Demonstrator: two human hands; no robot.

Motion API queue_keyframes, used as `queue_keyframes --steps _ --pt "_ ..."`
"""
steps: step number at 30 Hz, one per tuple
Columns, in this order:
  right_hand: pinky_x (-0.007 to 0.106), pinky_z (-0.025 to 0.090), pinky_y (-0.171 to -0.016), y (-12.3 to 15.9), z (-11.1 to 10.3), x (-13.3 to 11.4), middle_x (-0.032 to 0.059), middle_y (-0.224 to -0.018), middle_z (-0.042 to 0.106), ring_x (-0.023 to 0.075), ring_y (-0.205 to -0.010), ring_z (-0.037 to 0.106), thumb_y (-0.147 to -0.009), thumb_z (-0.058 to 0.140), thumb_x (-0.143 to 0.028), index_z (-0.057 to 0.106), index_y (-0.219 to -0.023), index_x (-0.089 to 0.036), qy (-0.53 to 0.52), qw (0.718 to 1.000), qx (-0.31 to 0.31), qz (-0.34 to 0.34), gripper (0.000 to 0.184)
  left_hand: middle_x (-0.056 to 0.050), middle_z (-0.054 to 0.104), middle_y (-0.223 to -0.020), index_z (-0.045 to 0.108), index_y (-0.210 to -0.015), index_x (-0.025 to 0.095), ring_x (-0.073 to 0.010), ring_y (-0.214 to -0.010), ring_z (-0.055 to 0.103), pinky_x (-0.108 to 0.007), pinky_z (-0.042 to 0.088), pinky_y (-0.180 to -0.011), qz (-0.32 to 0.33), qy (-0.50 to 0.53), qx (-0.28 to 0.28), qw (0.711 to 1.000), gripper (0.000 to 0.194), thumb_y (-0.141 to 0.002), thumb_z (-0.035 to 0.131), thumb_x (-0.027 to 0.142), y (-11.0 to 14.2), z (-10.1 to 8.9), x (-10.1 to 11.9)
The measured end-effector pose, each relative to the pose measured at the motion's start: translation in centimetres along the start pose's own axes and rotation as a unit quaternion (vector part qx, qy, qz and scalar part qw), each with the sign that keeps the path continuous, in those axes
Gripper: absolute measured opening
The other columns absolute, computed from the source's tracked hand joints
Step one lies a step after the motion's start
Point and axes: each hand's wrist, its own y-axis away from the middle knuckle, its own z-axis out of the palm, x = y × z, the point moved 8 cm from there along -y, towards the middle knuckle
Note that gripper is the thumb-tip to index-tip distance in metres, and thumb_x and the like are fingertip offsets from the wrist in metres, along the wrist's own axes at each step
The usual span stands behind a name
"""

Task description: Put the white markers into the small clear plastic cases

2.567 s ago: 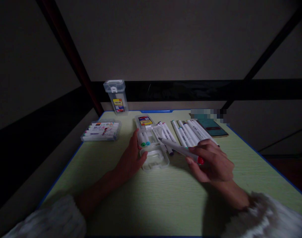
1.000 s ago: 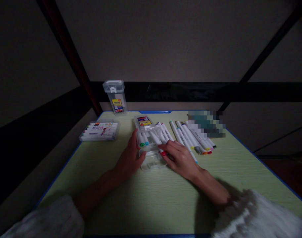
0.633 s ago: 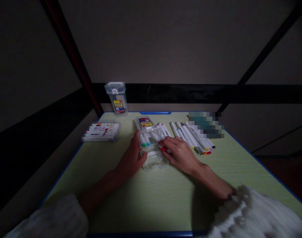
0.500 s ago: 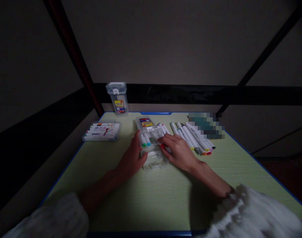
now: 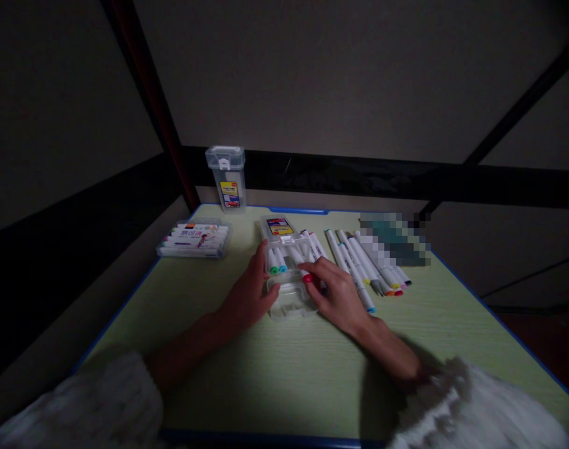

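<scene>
A clear plastic marker case point(image 5: 280, 229) lies on the table with its hinged lid point(image 5: 291, 300) swung open toward me. My left hand point(image 5: 249, 288) grips the left side of this case, thumb on the lid's edge. Inside, at the left, sit two white markers with green point(image 5: 273, 270) and light-blue point(image 5: 283, 269) ends. My right hand point(image 5: 341, 294) pinches a white marker with a red end point(image 5: 307, 277) at the case's open mouth, its barrel slanting inside. Just right of the case, more white markers point(image 5: 318, 246) lie on the table, partly behind my fingers.
Several loose white markers point(image 5: 359, 265) fan out on the right, beside a pixelated greenish flat object point(image 5: 399, 240). A filled marker box point(image 5: 195, 240) lies at left. Behind it stands a closed clear case point(image 5: 228, 184). The table point(image 5: 265, 374) has a blue edge.
The red-ended marker's barrel now shows inside the case. My right hand has shifted slightly down, and a blue-ended marker beside it has come into sight. The view has tilted a little.
</scene>
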Motion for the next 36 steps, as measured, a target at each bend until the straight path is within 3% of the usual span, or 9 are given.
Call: queue_keyframes --steps 24,36 --pt "0.033 0.041 -0.072 -0.2 1.4 1.6 0.0071 -0.081 0.057 0.0197 -0.076 0.054 -0.085 0.043 -0.013 0.054 -0.116 -0.010 0.029 0.995 -0.072 0.063 0.032 -0.014 0.036 -0.136 0.005 -0.140 0.020 -0.0216 -0.104 0.051 -0.036 0.045 -0.091 -0.012 0.011 -0.018 1.000 0.078 -0.076 0.051 0.018 0.0 0.2 0.0" --pt "0.037 0.044 -0.085 -0.1 2.1 1.9 0.0123 -0.107 0.060 0.0226 -0.095 0.057 -0.081 0.039 -0.007 0.045 -0.127 -0.011 0.047 0.983 -0.148 0.095 0.047 -0.014 0.040 -0.134 0.004 -0.141 0.021 -0.0202 -0.098 0.055 -0.036 0.046 -0.089 -0.018 0.007 -0.018 1.000 0.080 -0.076 0.051 0.019 -0.1 0.2 -0.1"
